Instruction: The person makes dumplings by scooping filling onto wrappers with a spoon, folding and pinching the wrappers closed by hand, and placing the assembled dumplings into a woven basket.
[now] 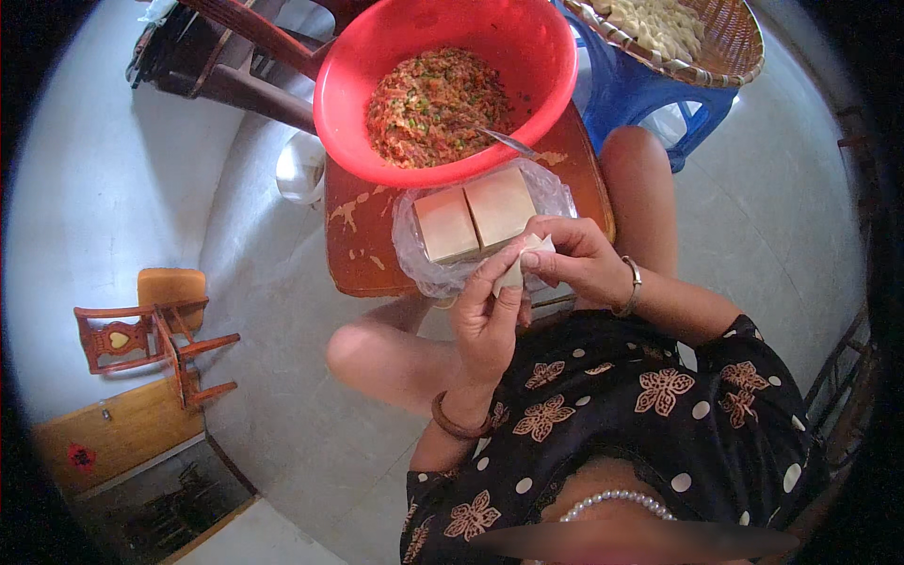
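Note:
Both my hands meet over a clear plastic bag (407,240) holding two square stacks of pale wrappers (445,226). My left hand (487,322) holds a small folded wrapper (510,278) with fingers curled round it, and my right hand (570,259) pinches its upper part; any contents are hidden. Just beyond sits a red bowl (339,104) of chopped, mixed filling (428,104) with a metal utensil (516,144) resting in it. The bag and bowl are on a worn wooden seat (358,259) between my knees.
A woven tray (739,47) of pale folded dumplings (650,26) rests on a blue plastic stool (617,104) at upper right. A dark wooden chair (254,94) stands behind the bowl, another small chair (169,344) at left. A round white object (297,169) is beside the seat.

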